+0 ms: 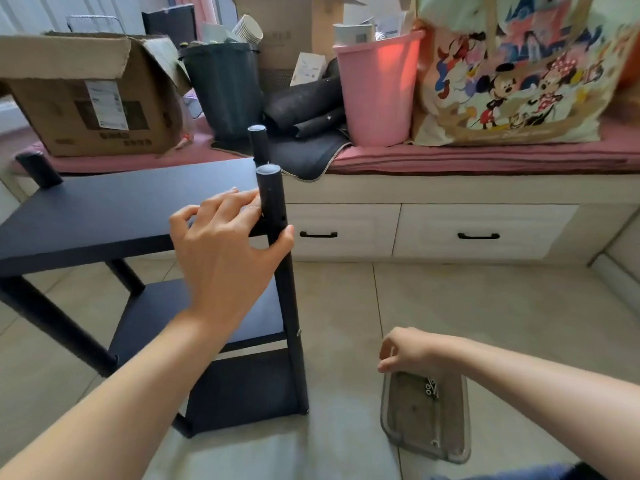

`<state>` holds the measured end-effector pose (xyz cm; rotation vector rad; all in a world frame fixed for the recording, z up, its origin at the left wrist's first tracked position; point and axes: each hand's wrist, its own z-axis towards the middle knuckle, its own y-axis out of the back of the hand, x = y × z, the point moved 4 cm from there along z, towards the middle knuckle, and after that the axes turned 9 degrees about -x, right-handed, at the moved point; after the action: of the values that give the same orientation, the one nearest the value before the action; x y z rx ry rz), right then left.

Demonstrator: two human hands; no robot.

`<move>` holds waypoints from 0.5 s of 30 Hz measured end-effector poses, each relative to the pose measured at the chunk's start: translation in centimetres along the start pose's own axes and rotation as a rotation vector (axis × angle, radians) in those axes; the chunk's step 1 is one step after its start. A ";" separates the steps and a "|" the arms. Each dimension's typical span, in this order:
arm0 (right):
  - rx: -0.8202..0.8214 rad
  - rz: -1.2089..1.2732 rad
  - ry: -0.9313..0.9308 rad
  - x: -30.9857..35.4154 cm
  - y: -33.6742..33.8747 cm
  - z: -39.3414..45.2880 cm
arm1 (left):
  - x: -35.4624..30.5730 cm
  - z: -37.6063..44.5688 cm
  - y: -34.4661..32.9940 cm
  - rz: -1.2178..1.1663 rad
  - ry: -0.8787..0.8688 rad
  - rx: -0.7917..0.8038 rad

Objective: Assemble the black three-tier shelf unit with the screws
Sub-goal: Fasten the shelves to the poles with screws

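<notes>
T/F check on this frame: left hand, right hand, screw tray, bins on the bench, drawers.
1. The left hand grips a black post of the shelf unit. True.
2. The right hand holds a screwdriver. False: no tool shows; it hovers over the clear tray.
3. The tray holds screws. True.
4. The pink bin stands on the floor. False: it stands on the bench cushion.
5. Both drawers are pulled open. False: both are closed.
</notes>
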<state>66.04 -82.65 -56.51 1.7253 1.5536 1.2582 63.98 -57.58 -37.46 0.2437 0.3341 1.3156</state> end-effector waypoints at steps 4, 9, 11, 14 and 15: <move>0.047 -0.093 -0.069 -3.9 -1.3 0.6 | -1.4 0.2 -0.6 -0.030 0.011 0.025; 0.068 -0.081 -0.095 -8.4 -2.3 2.1 | -3.7 0.4 -1.5 -0.066 0.006 0.057; 0.064 -0.063 -0.099 -10.2 -2.9 3.0 | -4.5 0.4 -1.9 -0.076 0.005 0.068; 0.051 -0.062 -0.097 -12.8 -4.7 4.4 | -5.6 0.5 -2.3 -0.091 0.005 0.067; 0.055 -0.084 -0.095 -13.5 -5.4 4.9 | -5.8 0.4 -2.5 -0.090 0.002 0.065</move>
<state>68.60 -93.22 -67.34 1.7093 1.6005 1.0864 65.14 -63.84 -37.39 0.2789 0.3856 1.2171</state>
